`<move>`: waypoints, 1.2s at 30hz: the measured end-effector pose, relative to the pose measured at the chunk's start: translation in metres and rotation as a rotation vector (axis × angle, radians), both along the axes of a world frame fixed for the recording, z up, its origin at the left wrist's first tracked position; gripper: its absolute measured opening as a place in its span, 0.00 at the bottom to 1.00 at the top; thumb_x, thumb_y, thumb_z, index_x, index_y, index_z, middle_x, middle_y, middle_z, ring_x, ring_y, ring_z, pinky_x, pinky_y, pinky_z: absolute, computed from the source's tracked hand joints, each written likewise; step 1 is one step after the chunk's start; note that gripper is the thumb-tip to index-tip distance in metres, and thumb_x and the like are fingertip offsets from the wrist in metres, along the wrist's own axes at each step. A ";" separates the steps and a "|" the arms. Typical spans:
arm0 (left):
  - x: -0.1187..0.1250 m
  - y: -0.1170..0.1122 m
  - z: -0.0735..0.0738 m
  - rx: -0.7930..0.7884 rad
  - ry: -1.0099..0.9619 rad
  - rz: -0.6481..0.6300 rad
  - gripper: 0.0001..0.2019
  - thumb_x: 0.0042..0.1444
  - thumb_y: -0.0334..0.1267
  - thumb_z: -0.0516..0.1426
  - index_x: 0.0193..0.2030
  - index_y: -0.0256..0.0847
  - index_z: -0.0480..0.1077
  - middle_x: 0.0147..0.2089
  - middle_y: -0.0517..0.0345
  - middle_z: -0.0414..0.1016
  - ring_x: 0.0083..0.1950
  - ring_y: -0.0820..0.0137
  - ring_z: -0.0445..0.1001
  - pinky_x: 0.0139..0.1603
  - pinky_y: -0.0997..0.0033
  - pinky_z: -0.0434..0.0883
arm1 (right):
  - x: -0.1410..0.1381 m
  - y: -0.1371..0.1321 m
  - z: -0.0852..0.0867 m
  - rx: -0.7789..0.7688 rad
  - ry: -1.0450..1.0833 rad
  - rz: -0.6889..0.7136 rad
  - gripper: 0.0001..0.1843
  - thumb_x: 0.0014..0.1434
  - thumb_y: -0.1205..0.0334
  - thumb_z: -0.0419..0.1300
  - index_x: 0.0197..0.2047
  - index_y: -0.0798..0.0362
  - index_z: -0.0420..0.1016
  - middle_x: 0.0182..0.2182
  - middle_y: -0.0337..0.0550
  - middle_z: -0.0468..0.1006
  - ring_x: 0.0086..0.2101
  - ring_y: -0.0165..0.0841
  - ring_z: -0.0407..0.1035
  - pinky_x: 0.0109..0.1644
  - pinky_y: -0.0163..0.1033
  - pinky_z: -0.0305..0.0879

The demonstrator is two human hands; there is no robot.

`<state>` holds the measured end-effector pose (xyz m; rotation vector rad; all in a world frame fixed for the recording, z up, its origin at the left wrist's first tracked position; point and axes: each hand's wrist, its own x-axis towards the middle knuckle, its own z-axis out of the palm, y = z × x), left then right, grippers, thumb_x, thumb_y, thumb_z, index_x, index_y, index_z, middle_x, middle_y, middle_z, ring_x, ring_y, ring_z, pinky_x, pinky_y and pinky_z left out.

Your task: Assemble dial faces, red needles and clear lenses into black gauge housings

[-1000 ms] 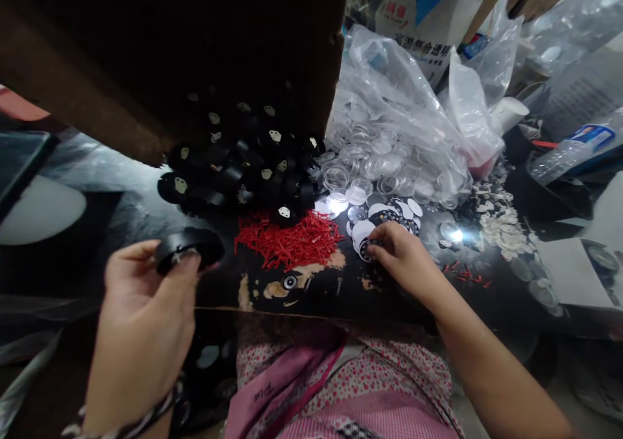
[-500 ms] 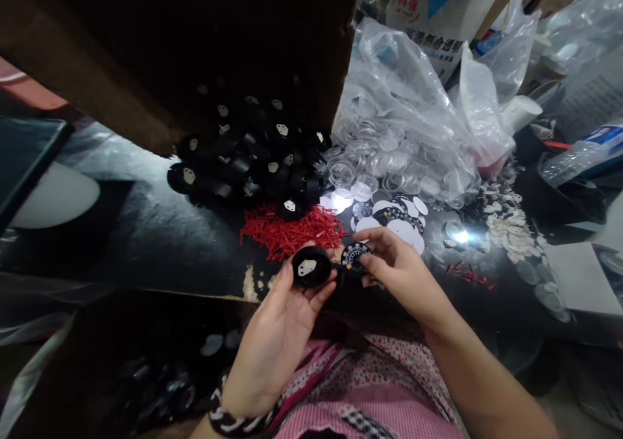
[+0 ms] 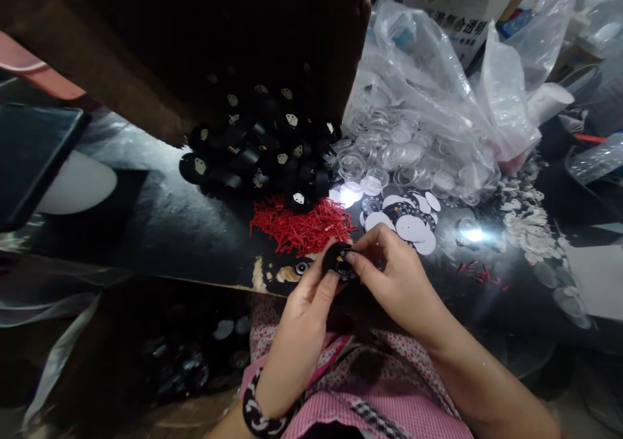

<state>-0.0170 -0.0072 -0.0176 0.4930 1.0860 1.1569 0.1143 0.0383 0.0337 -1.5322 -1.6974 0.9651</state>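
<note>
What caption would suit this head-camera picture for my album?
Both hands, left hand and right hand, press a dial disc onto a black round case beside red pins.

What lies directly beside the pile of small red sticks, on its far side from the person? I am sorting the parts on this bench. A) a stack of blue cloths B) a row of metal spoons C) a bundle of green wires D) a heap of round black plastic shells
D: the heap of round black plastic shells sits right behind the pile of small red sticks, touching its far edge under the brown cardboard box.
</note>
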 end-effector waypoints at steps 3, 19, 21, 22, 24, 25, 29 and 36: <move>-0.004 0.000 -0.004 0.051 0.048 -0.073 0.18 0.58 0.45 0.60 0.55 0.52 0.73 0.60 0.60 0.73 0.65 0.62 0.67 0.69 0.61 0.58 | 0.006 0.003 0.001 -0.109 -0.016 0.029 0.05 0.58 0.64 0.60 0.33 0.51 0.66 0.28 0.36 0.73 0.29 0.30 0.68 0.32 0.36 0.63; -0.022 -0.010 -0.003 -0.041 0.184 -0.070 0.19 0.53 0.39 0.63 0.52 0.45 0.71 0.51 0.54 0.78 0.54 0.62 0.76 0.60 0.62 0.69 | 0.014 0.001 -0.005 -0.030 -0.360 0.277 0.06 0.62 0.66 0.55 0.40 0.52 0.73 0.36 0.42 0.79 0.37 0.35 0.72 0.42 0.42 0.63; -0.024 -0.006 0.000 -0.064 0.074 0.011 0.18 0.55 0.40 0.63 0.52 0.44 0.70 0.52 0.54 0.78 0.53 0.63 0.76 0.60 0.60 0.69 | 0.004 0.012 -0.009 0.060 -0.657 0.258 0.07 0.63 0.65 0.54 0.38 0.54 0.73 0.35 0.47 0.79 0.37 0.40 0.71 0.42 0.45 0.60; -0.024 -0.004 0.002 -0.071 0.009 0.054 0.17 0.55 0.39 0.62 0.52 0.44 0.70 0.52 0.54 0.78 0.53 0.62 0.77 0.60 0.59 0.69 | -0.002 0.017 -0.010 0.082 -0.772 0.262 0.08 0.64 0.64 0.53 0.38 0.55 0.73 0.35 0.49 0.78 0.37 0.42 0.71 0.42 0.46 0.58; -0.022 0.000 0.006 -0.071 -0.104 0.124 0.15 0.56 0.38 0.61 0.50 0.43 0.71 0.52 0.51 0.78 0.54 0.61 0.76 0.59 0.56 0.71 | -0.010 0.023 -0.013 0.101 -0.898 0.283 0.10 0.65 0.62 0.52 0.38 0.57 0.72 0.35 0.52 0.78 0.35 0.44 0.71 0.41 0.47 0.56; -0.021 0.002 0.007 -0.067 -0.146 0.139 0.14 0.57 0.38 0.61 0.50 0.42 0.71 0.52 0.50 0.78 0.55 0.59 0.76 0.59 0.55 0.71 | -0.013 0.025 -0.014 0.105 -0.918 0.289 0.11 0.65 0.61 0.52 0.38 0.57 0.72 0.34 0.53 0.78 0.35 0.44 0.71 0.40 0.47 0.56; -0.019 0.008 0.008 -0.120 -0.305 0.108 0.12 0.60 0.39 0.58 0.51 0.45 0.70 0.55 0.51 0.77 0.57 0.57 0.75 0.58 0.52 0.72 | -0.008 0.023 -0.014 0.056 -0.730 0.264 0.07 0.63 0.62 0.55 0.34 0.54 0.71 0.31 0.44 0.77 0.32 0.37 0.69 0.39 0.43 0.54; -0.010 0.013 0.007 -0.172 -0.421 0.078 0.10 0.59 0.38 0.59 0.48 0.47 0.72 0.54 0.55 0.78 0.54 0.60 0.77 0.59 0.52 0.71 | 0.004 0.013 -0.013 -0.018 -0.368 0.221 0.04 0.60 0.67 0.58 0.32 0.52 0.70 0.31 0.38 0.76 0.31 0.31 0.67 0.38 0.38 0.56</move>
